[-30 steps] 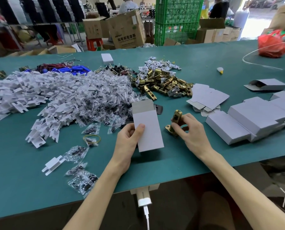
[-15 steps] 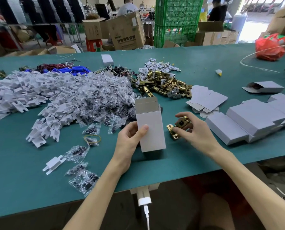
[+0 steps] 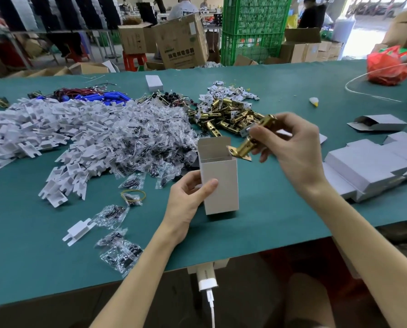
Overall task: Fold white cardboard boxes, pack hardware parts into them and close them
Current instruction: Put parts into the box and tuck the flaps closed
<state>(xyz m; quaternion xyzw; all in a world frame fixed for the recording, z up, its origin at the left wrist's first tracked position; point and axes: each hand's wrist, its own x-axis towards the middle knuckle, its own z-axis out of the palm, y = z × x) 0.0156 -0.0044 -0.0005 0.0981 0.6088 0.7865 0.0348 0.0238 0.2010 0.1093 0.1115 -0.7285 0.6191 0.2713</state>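
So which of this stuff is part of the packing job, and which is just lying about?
Job: white box held by left hand; brass latch held by right hand; brass latch pile; stacked boxes.
Lying about: red bag; green crates; blue cylinders; rubber band.

Left hand (image 3: pixel 188 197) gripping box (image 3: pixel 220 185), right hand (image 3: pixel 292 147) holding latch (image 3: pixel 252 142)

Big work room, lots of stuff. A long bench (image 3: pixel 292 221) w/ a green top runs across it. Behind it is a tall stack of green plastic crates (image 3: pixel 254 27). Brown cardboard boxes (image 3: pixel 181 41) sit on the grey floor (image 3: pixel 43 63) next to them, some open, one w/ writing on its side. A red stool (image 3: pixel 135 60) stands btwn the boxes. Dark clothes (image 3: pixel 62 17) hang in a row at the back left. A few people (image 3: pixel 309 15) are far back. Bright daylight comes in thru a wide doorway (image 3: pixel 363 36) at the back right.
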